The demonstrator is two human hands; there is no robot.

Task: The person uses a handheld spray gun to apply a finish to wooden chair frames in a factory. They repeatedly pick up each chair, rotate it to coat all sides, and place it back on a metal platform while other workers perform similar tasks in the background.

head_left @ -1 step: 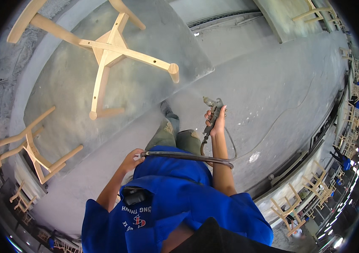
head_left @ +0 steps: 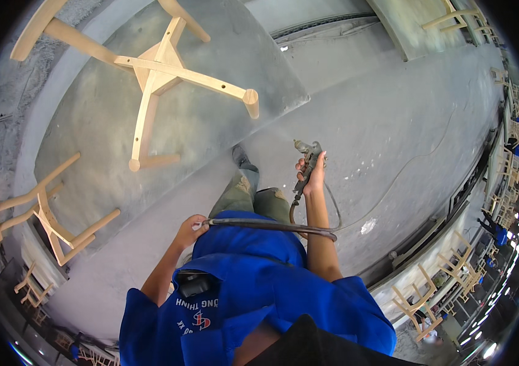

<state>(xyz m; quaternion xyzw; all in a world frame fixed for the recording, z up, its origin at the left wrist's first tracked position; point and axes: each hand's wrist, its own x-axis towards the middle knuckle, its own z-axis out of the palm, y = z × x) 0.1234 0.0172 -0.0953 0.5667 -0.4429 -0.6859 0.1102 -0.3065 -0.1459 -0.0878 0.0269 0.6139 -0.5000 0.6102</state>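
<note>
My right hand [head_left: 313, 172] is wrapped round the grip of a spray gun [head_left: 309, 149], raised in front of my legs. Its nozzle points up and to the left, with a faint haze before it. From the gun's lower end a dark hose [head_left: 259, 224] loops past my right forearm and crosses my waist. Closed on the hose's other side is my left hand [head_left: 193, 230], by my left hip. Ahead on the left, an unfinished pale wooden chair frame [head_left: 163, 72] stands apart from both hands, its crossed rails showing.
Another wooden frame [head_left: 52, 222] is at the left. A grey panel [head_left: 223, 110] lies beneath the larger frame, its corner near my foot. A thin line [head_left: 415, 157] trails over the grey floor [head_left: 357, 128]. More chair frames [head_left: 418, 302] line the right, with people in blue [head_left: 500, 236] farther off.
The hose across my waist has shifted slightly, its strands now closer together. Both hands and the chair frames stay almost where they were.
</note>
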